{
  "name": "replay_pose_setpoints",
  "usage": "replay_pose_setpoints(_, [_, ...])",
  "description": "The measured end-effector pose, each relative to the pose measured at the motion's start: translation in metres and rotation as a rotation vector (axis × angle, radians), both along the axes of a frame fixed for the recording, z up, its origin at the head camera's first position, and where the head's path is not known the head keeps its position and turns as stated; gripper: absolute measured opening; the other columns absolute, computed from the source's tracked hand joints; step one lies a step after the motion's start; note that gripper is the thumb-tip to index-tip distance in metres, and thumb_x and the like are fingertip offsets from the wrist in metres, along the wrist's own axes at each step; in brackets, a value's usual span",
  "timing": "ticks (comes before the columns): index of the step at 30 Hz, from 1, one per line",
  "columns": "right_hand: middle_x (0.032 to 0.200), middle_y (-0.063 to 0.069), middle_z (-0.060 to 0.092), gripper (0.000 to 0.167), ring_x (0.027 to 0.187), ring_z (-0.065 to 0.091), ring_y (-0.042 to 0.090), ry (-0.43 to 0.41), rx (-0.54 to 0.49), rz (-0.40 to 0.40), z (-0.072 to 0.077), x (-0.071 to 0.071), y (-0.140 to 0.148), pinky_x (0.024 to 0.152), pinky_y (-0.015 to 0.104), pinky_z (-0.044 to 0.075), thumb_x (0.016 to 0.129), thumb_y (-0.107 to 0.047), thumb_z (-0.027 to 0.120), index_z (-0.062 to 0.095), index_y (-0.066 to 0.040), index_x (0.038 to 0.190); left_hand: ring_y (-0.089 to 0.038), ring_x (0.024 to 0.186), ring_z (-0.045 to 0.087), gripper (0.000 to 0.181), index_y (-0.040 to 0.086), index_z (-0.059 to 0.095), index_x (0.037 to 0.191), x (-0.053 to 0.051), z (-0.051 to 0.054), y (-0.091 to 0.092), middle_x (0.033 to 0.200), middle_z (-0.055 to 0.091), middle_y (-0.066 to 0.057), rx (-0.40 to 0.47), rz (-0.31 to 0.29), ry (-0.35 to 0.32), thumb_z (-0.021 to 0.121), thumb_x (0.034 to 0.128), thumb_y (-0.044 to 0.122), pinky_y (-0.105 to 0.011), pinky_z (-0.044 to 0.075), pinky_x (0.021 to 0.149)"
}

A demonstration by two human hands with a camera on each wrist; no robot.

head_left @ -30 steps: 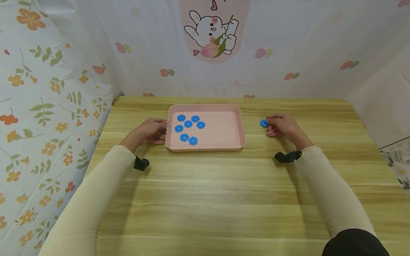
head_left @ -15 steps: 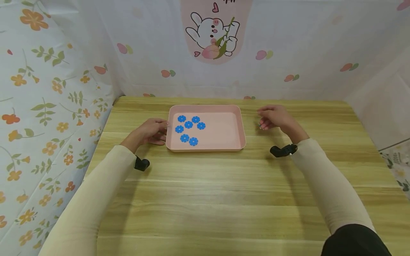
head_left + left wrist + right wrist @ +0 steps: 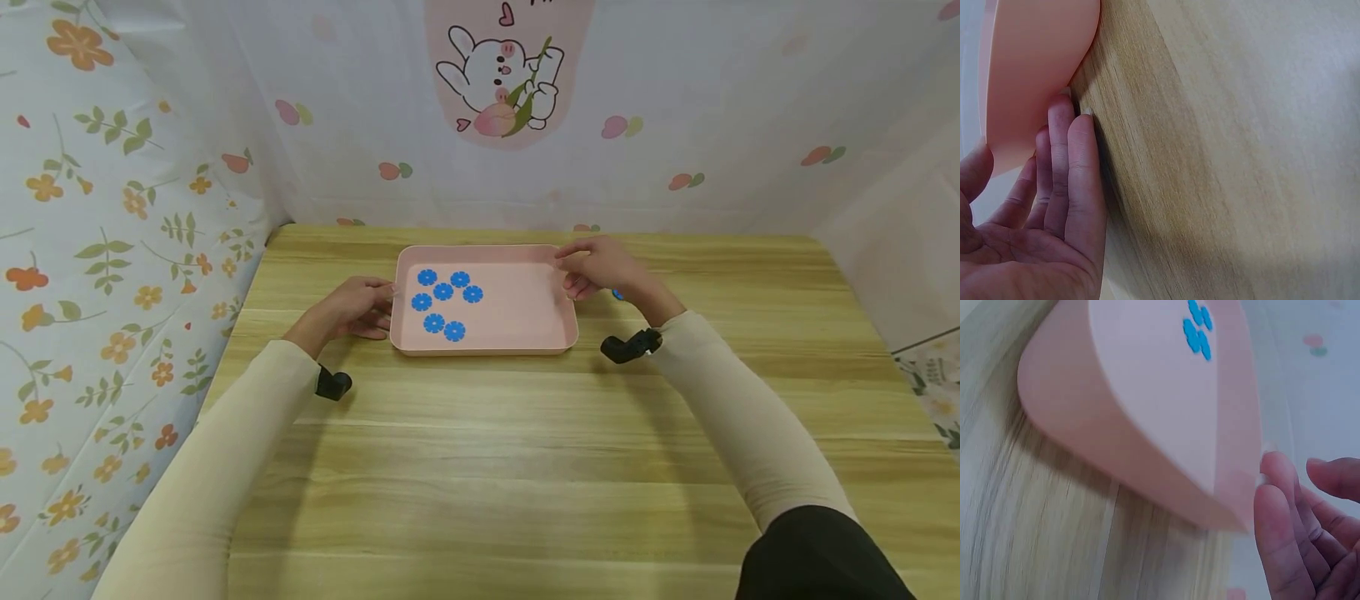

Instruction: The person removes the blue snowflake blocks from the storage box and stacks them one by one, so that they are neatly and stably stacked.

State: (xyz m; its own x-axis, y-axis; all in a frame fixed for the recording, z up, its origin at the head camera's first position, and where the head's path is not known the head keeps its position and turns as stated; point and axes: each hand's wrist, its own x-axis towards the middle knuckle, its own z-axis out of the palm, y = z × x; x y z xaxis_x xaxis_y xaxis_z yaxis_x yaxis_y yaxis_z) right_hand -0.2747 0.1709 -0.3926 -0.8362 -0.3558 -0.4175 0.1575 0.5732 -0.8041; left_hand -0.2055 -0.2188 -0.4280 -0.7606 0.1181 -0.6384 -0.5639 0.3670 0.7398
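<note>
A pale pink rectangular tray [image 3: 517, 351] lies on the table with several blue notched discs [image 3: 443, 292] flat in its left half. My left hand [image 3: 354, 307] holds the tray's left end, its thumb at the rim and its straight fingers [image 3: 1082, 156] against the outer wall. At the right end, my right hand [image 3: 600, 268] is over the rim, thumb and fingers apart with nothing seen between them. Its fingertips lie close to the rim in the right wrist view; whether they touch is unclear. One more blue disc [image 3: 618, 294] sits on the table, partly hidden behind the right hand.
The wood-grain table [image 3: 480, 467] stretches in front of the tray. A patterned white cloth [image 3: 322, 167] hangs behind it, and a floral cloth [image 3: 112, 275] borders the left side. Both wrists carry small black devices.
My right hand has left the blue disc at the right and travelled left to the tray's right rim. That disc stays on the table. The left hand and tray have not moved.
</note>
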Motion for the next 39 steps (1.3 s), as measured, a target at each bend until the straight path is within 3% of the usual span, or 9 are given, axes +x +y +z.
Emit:
replay_pose_setpoints(6, [0.078, 0.014, 0.069, 0.042, 0.064, 0.069, 0.020, 0.014, -0.013, 0.085, -0.003, 0.004, -0.025, 0.067, 0.039, 0.060, 0.098, -0.018, 0.059, 0.053, 0.001, 0.134, -0.019, 0.085, 0.066, 0.053, 0.013, 0.036, 0.149, 0.001, 0.000, 0.000, 0.127, 0.053, -0.018, 0.011, -0.005, 0.009, 0.044, 0.1037, 0.038, -0.039, 0.058, 0.083])
replay_pose_setpoints(11, [0.084, 0.015, 0.070, 0.040, 0.070, 0.069, 0.020, 0.030, -0.008, 0.153, -0.010, 0.006, -0.043, 0.075, 0.043, 0.059, 0.097, -0.020, 0.060, 0.056, -0.002, 0.132, -0.020, 0.086, 0.066, 0.052, 0.013, 0.038, 0.149, 0.000, -0.001, 0.000, 0.126, 0.054, -0.017, 0.001, 0.004, 0.005, 0.044, 0.1039, 0.038, -0.038, 0.058, 0.082])
replay_pose_setpoints(16, [0.084, 0.016, 0.071, 0.036, 0.073, 0.072, 0.027, 0.034, -0.045, 0.161, -0.016, 0.011, -0.058, 0.078, 0.047, 0.058, 0.096, -0.018, 0.062, 0.060, -0.003, 0.129, -0.021, 0.086, 0.066, 0.051, 0.013, 0.038, 0.148, -0.001, -0.002, 0.000, 0.126, 0.054, -0.017, -0.003, 0.008, 0.004, 0.044, 0.1038, 0.038, -0.038, 0.058, 0.081])
replay_pose_setpoints(21, [0.081, 0.014, 0.072, 0.032, 0.074, 0.072, 0.029, 0.043, -0.045, 0.177, -0.021, 0.011, -0.071, 0.074, 0.041, 0.059, 0.095, -0.016, 0.062, 0.065, -0.005, 0.124, -0.020, 0.084, 0.065, 0.051, 0.013, 0.037, 0.149, -0.001, -0.002, 0.000, 0.125, 0.053, -0.017, -0.002, -0.002, 0.009, 0.044, 0.1039, 0.037, -0.038, 0.058, 0.082])
replay_pose_setpoints(31, [0.086, 0.014, 0.072, 0.032, 0.077, 0.072, 0.027, -0.046, -0.058, 0.280, -0.030, 0.019, -0.093, 0.073, 0.036, 0.060, 0.096, -0.016, 0.057, 0.064, -0.010, 0.127, -0.020, 0.084, 0.066, 0.050, 0.014, 0.038, 0.148, -0.001, -0.003, -0.001, 0.125, 0.053, -0.017, 0.015, 0.010, -0.003, 0.044, 0.1042, 0.036, -0.038, 0.058, 0.081])
replay_pose_setpoints(39, [0.079, 0.013, 0.069, 0.030, 0.069, 0.071, 0.026, -0.104, -0.072, 0.346, -0.042, 0.026, -0.110, 0.067, 0.037, 0.060, 0.094, -0.016, 0.063, 0.065, -0.012, 0.124, -0.020, 0.084, 0.065, 0.050, 0.013, 0.037, 0.149, -0.001, -0.002, -0.001, 0.124, 0.054, -0.017, 0.008, 0.005, 0.005, 0.043, 0.1043, 0.036, -0.039, 0.058, 0.082])
